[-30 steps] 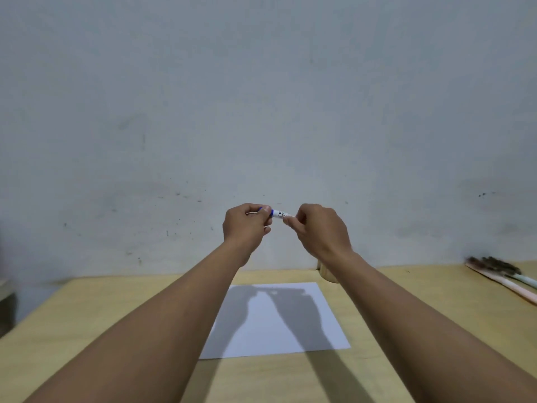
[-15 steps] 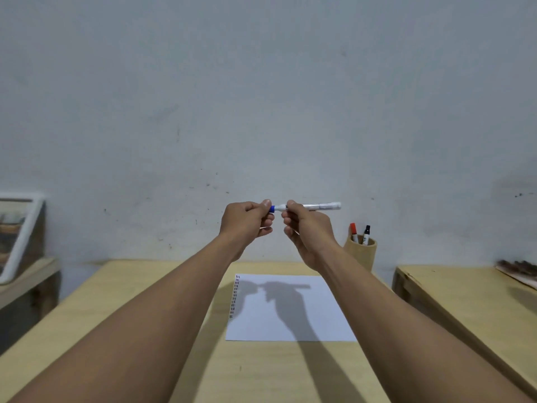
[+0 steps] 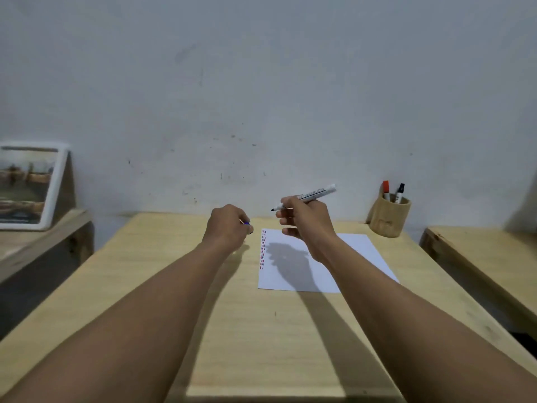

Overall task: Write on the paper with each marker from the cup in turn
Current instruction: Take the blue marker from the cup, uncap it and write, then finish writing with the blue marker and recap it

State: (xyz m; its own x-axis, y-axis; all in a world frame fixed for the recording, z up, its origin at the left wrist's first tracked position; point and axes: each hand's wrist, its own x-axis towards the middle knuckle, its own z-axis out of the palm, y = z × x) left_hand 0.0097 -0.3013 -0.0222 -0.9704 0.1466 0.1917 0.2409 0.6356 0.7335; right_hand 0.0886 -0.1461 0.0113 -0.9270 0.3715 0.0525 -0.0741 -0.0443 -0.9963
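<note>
Marker (image 3: 312,195) – slim white barrel (uncapped), gripped by right hand (image 3: 305,221), left hand (image 3: 228,226) closed on blue cap (image 3: 247,223).

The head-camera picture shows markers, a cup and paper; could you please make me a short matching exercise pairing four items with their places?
Things:
1. uncapped marker
2. blue cap
3. red-capped marker
4. paper

Places:
A. standing in the wooden cup
B. flat on the table
C. in the right hand, above the paper
D. in the left hand

Pairs: 1-C, 2-D, 3-A, 4-B
</note>
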